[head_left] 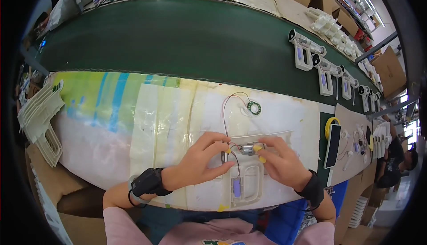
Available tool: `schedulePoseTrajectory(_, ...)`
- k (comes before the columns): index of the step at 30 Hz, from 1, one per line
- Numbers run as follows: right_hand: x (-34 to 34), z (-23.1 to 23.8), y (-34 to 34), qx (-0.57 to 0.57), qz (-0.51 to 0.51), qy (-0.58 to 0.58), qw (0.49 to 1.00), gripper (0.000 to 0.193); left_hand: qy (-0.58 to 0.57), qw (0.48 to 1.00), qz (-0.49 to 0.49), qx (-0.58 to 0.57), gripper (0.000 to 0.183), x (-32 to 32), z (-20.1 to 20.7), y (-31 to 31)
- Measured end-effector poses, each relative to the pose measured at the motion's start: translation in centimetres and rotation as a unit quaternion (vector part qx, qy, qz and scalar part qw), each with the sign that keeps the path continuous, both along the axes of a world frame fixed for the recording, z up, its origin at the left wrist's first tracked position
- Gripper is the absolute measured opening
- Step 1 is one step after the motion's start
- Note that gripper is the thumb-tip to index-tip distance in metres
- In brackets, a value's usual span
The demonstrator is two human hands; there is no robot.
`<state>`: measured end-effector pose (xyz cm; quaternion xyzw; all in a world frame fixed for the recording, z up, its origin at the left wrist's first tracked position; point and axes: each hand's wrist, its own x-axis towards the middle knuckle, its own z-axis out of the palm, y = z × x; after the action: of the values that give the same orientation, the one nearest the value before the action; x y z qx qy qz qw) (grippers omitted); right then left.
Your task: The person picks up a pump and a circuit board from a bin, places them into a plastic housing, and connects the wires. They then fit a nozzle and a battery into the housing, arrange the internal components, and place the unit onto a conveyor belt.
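A white plastic housing half (258,194) with a looped handle lies on the covered bench before me. A purple cylindrical cell (236,187) sits in its handle, with a dark wire running up from it. My right hand (284,162), its fingertips in yellow covers, pinches a small silver motor (247,149) above the housing. My left hand (200,160) is closed at the housing's upper left, its fingertips by thin red and black wires (234,145); exactly what it grips is hidden. Farther off lies a round green circuit board (254,108), its wires looping toward my left fingers.
A green conveyor belt (178,36) crosses beyond the bench, with several assembled white devices (304,58) at its right. Stacked white housings (42,116) stand at the left edge. On the right are a black phone (332,147) and a yellow tape roll (328,125). Another person (396,165) is at far right.
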<state>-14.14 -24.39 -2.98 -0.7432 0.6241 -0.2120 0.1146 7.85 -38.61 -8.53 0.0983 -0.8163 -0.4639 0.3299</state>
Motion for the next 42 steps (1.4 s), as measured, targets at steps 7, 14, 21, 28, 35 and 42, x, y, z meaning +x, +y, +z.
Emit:
schedulePoseTrajectory(7,-6.1,0.2,0.6,-0.092,-0.202,-0.052,0.974,0.024,-0.017,1.0,-0.006,-0.014,0.037,0.3,0.1,-0.2)
schedulePoseTrajectory(14,-7.0,-0.1,-10.9,0.241,-0.278,-0.223,0.903,0.026,-0.022,0.999,-0.015,-0.033,0.039,0.3,0.1,-0.3)
schedulePoseTrajectory(21,-5.3,-3.1,-13.9,0.169,-0.127,0.054,0.976,0.025,-0.019,0.999,-0.019,-0.04,0.033,-0.3,0.4,0.1)
schedulePoseTrajectory(28,-3.1,4.9,-8.4,-0.001,-0.099,-0.289,0.952,0.015,0.032,0.997,0.053,-0.049,0.051,0.7,0.3,-0.3)
schedulePoseTrajectory(35,-2.7,6.3,-1.6,0.012,-0.049,-0.305,0.951,0.027,0.048,0.991,0.051,-0.116,0.056,-1.7,7.9,-1.3)
schedulePoseTrajectory(42,1.2,5.6,3.4,-0.149,-0.119,-0.668,0.719,0.028,-0.002,0.959,-0.1,0.266,0.029,-5.7,11.0,3.6)
